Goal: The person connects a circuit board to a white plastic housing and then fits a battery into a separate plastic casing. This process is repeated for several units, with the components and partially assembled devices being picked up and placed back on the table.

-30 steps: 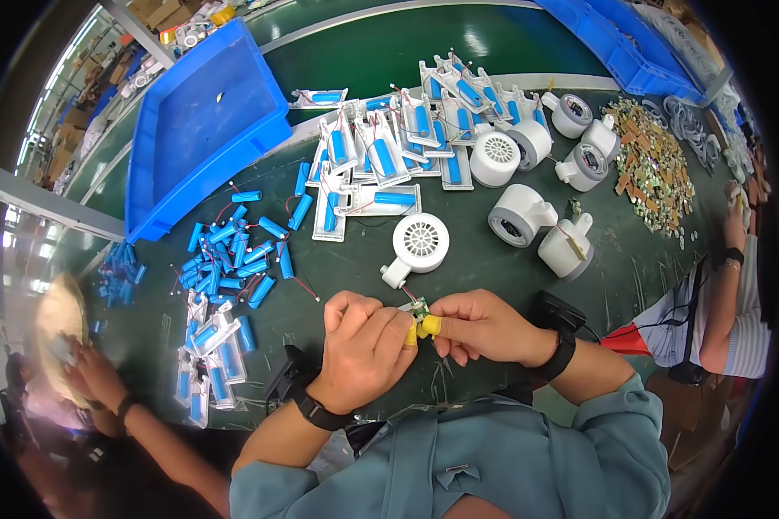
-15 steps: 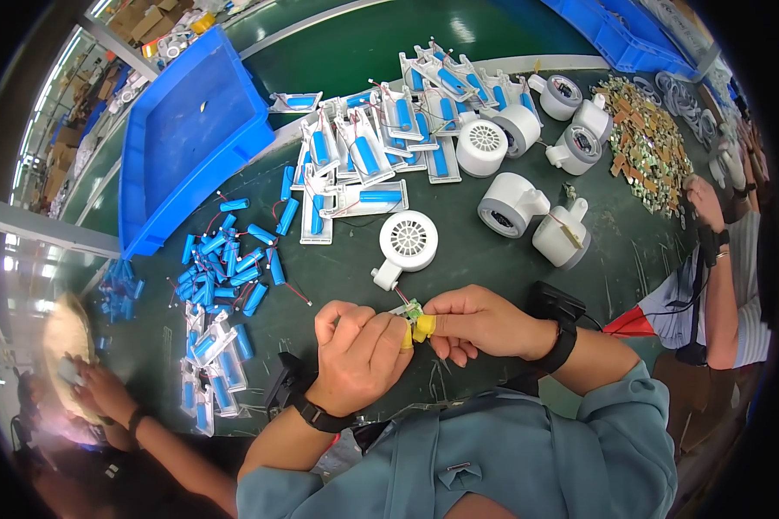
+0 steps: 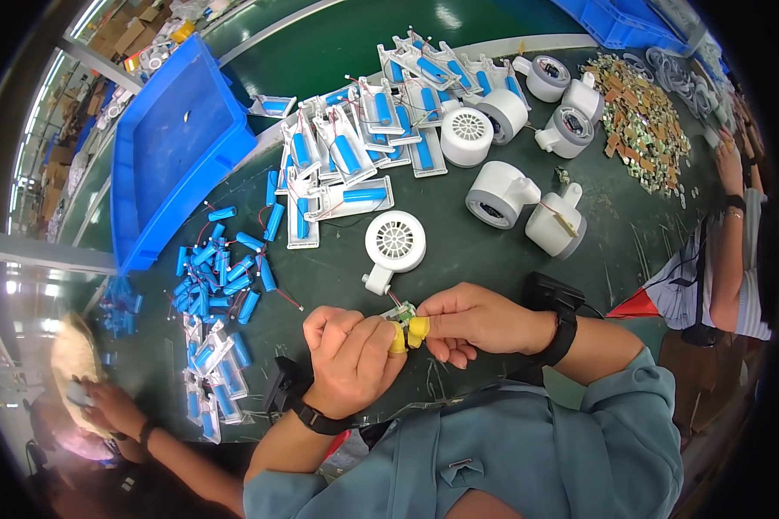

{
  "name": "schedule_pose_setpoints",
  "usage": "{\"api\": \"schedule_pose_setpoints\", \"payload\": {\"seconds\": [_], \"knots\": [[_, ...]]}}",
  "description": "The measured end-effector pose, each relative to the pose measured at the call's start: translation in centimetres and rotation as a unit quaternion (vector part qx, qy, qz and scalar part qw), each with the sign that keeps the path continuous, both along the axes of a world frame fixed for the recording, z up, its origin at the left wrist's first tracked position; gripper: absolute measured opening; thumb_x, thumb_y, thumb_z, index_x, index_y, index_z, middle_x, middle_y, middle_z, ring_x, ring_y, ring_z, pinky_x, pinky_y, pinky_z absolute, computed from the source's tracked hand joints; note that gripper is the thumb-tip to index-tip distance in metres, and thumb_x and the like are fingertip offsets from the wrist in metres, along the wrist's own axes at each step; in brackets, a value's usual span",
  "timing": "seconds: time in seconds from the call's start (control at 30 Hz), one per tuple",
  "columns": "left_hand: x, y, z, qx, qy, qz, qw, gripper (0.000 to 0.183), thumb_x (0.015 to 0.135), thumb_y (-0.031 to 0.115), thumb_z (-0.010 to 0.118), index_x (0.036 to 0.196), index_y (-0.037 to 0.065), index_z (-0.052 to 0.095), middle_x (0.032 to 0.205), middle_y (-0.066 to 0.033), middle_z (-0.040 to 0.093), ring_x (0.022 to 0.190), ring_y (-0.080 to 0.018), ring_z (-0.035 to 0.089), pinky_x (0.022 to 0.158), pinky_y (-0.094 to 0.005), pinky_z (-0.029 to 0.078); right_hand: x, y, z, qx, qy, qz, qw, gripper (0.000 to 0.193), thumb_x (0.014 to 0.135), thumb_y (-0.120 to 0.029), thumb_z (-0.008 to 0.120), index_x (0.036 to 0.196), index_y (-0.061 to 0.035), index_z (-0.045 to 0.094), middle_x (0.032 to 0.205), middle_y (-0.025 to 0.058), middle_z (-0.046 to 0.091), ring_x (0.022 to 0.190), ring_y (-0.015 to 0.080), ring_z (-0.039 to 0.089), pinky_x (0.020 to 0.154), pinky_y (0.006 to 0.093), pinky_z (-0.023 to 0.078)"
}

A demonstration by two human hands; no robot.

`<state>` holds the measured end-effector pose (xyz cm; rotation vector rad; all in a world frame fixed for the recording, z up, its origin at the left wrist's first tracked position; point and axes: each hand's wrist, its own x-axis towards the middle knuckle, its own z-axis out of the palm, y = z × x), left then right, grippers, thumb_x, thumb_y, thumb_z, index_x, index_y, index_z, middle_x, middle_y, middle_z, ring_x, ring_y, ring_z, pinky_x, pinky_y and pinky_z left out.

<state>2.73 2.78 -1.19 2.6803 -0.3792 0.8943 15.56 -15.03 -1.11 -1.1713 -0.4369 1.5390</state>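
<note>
A small green circuit board [image 3: 402, 312] is pinched between my two hands, with thin wires running from it to the neck of a white fan head [image 3: 395, 241] lying grille-up just beyond. My left hand [image 3: 348, 359] is closed on the board's left side, its fingers curled. From the right, my right hand [image 3: 485, 323] grips the board between thumb and fingers. Yellow covers [image 3: 417, 329] wrap the fingertips where the hands meet, and they hide the board's lower part.
Blue battery cells [image 3: 221, 264] lie heaped at left, near white handle shells with batteries [image 3: 346, 156]. More fan heads [image 3: 502, 195] stand at right, beside a pile of small circuit boards [image 3: 645, 121]. A blue tray [image 3: 182, 147] sits far left. Other people's hands [image 3: 117, 406] work at both sides.
The view has shifted slightly. My hands still hold the board close together in nearly the same pose. The person's hand on the right has moved away from the pile of boards.
</note>
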Motion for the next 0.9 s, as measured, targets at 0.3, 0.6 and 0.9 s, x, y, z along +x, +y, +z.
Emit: {"api": "schedule_pose_setpoints", "payload": {"seconds": [0.3,0.6,0.9], "knots": [[-0.10,0.19,0.09,0.028,0.016,-0.012,0.999,0.033,0.064,0.009,0.076,0.094,0.005,0.063,0.090,-0.0036,0.063,0.080,-0.0203,0.056,0.079,-0.0402,0.041,0.19,-0.19,0.12,-0.010,0.007,0.013,1.000,0.021,0.099,-0.016,0.045,0.097,-0.0026,0.062,0.071,0.0013,0.063,0.055,0.0073,0.060,0.048,0.0189,0.043],[0.10,0.13,-0.08,0.020,0.020,-0.019,0.999,0.035,0.059,0.008,0.077,0.090,0.006,0.060,0.090,-0.0050,0.063,0.080,-0.0241,0.055,0.077,-0.0438,0.042,0.26,-0.32,0.60,-0.029,-0.019,0.014,0.999,0.019,0.097,-0.013,0.046,0.093,-0.0021,0.061,0.068,0.0009,0.062,0.054,0.0076,0.060,0.048,0.0197,0.044],[0.06,0.17,-0.18,0.010,0.027,-0.027,0.999,0.035,0.061,0.009,0.077,0.091,0.006,0.060,0.090,-0.0044,0.064,0.079,-0.0237,0.055,0.077,-0.0438,0.040,0.35,-0.43,0.09,-0.022,0.028,0.020,0.999,0.022,0.100,-0.018,0.046,0.095,-0.0031,0.061,0.067,-0.0001,0.060,0.053,0.0080,0.058,0.046,0.0197,0.042]]}}
